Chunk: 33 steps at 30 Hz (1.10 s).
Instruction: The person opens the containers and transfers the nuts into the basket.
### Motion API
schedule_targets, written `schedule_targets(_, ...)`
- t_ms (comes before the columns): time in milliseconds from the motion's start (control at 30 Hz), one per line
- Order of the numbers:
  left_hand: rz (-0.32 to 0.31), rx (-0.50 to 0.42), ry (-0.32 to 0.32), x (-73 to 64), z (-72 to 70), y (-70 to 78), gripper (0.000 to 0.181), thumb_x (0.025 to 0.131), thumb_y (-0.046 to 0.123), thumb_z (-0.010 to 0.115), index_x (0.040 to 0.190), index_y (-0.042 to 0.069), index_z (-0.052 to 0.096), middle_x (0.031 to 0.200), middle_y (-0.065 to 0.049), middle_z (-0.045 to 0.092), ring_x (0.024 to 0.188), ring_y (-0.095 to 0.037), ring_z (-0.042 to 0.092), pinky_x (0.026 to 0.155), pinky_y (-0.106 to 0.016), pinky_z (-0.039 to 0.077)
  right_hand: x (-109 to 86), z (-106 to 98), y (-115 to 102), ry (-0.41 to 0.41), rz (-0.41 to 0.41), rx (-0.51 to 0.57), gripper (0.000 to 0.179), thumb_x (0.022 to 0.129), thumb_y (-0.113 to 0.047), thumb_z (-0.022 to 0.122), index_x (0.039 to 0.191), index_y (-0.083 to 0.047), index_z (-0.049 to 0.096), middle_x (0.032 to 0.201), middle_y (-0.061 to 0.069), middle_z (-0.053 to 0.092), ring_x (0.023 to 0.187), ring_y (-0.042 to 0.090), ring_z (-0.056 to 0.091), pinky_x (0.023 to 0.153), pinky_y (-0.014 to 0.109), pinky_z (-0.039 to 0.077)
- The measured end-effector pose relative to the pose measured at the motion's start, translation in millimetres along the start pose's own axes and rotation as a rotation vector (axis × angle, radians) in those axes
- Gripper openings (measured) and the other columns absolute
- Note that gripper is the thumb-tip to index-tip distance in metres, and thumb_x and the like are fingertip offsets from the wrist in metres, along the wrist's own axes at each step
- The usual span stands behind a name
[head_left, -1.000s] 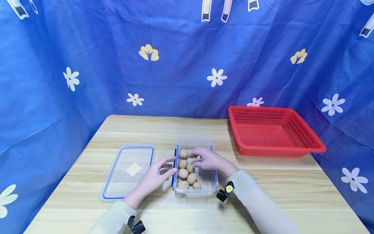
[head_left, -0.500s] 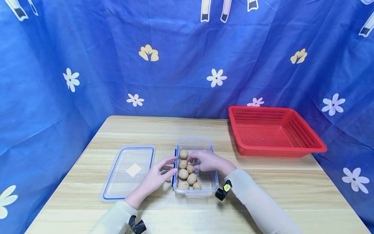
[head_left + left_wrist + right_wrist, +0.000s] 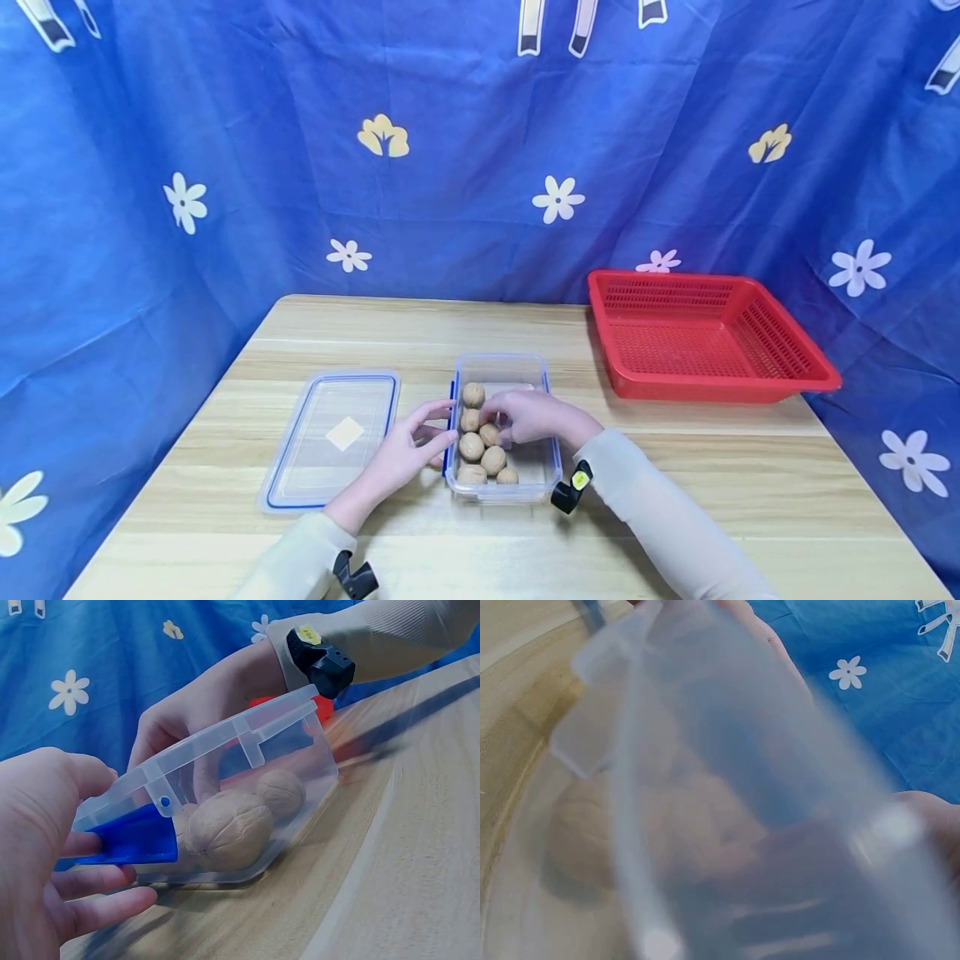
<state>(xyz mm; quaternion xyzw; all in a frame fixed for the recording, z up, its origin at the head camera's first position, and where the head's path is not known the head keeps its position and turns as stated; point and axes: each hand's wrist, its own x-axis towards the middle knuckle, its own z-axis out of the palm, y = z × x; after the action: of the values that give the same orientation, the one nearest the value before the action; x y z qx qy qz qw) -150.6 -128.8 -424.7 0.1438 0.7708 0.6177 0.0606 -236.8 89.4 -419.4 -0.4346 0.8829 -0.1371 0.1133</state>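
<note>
A clear plastic storage box (image 3: 528, 479) with a blue latch (image 3: 139, 834) on its left side stands on the table. Several walnuts (image 3: 472, 447) lie along its left half; two show through the wall in the left wrist view, the larger walnut (image 3: 231, 829) in front. My left hand (image 3: 405, 454) is at the latch side, thumb at the rim and fingers extended around the latch. My right hand (image 3: 528, 414) reaches down into the box, with index finger and thumb bent around a walnut (image 3: 489, 434) in the middle. Its other fingers are mostly hidden.
The box's lid (image 3: 330, 467), clear with a blue seal and a white label (image 3: 344, 433), lies left of the box. A red slotted basket (image 3: 720, 389) stands at the back right of the wooden table (image 3: 480, 558). A blue curtain (image 3: 450, 208) hangs behind.
My right hand's fingers have drawn in from a wider spread and closed toward the middle walnut. The left hand has edged slightly closer to the box. The walnuts look unmoved.
</note>
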Motion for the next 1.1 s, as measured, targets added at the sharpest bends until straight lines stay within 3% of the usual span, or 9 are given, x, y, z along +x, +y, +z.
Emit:
schedule_targets(200,-0.009,-0.002,0.004,1.2,0.1,-2.3,0.049,0.089,0.008,0.061,0.135,0.002,0.043,0.130,-0.026,0.046,0.102,-0.037,0.057,0.067,-0.036,0.058,0.2,1.0,0.2,-0.024,-0.018,-0.030,0.043,0.075,-0.012,0.072,0.117,-0.022,0.065,0.093,-0.013,0.060,0.083,0.009,0.055,0.074,0.022,0.046)
schedule_targets(500,-0.010,-0.016,0.002,0.8,-0.1,-2.3,0.050,0.089,0.007,0.061,0.135,0.002,0.043,0.130,-0.026,0.046,0.101,-0.037,0.058,0.066,-0.037,0.058,0.1,1.5,0.5,-0.025,-0.024,-0.042,0.043,0.073,-0.014,0.074,0.114,-0.022,0.064,0.093,-0.014,0.059,0.084,0.011,0.056,0.073,0.023,0.045)
schedule_targets(833,-0.011,-0.022,0.008,0.7,0.3,-2.8,0.049,0.089,0.007,0.062,0.134,0.001,0.043,0.130,-0.026,0.045,0.100,-0.037,0.058,0.065,-0.036,0.058,-2.2,0.8,3.3,0.055,-0.039,0.101,0.041,0.073,-0.014,0.078,0.111,-0.016,0.064,0.097,-0.008,0.061,0.084,0.012,0.059,0.073,0.020,0.048)
schedule_targets(1100,-0.005,-0.018,0.006,1.0,0.6,-2.6,0.049,0.088,0.006,0.062,0.134,0.000,0.043,0.130,-0.028,0.045,0.100,-0.039,0.057,0.064,-0.035,0.058,-5.9,-2.6,5.6,0.136,-0.122,0.221,0.034,0.074,-0.005,0.076,0.105,-0.010,0.064,0.093,-0.002,0.063,0.081,0.016,0.062,0.072,0.031,0.055)
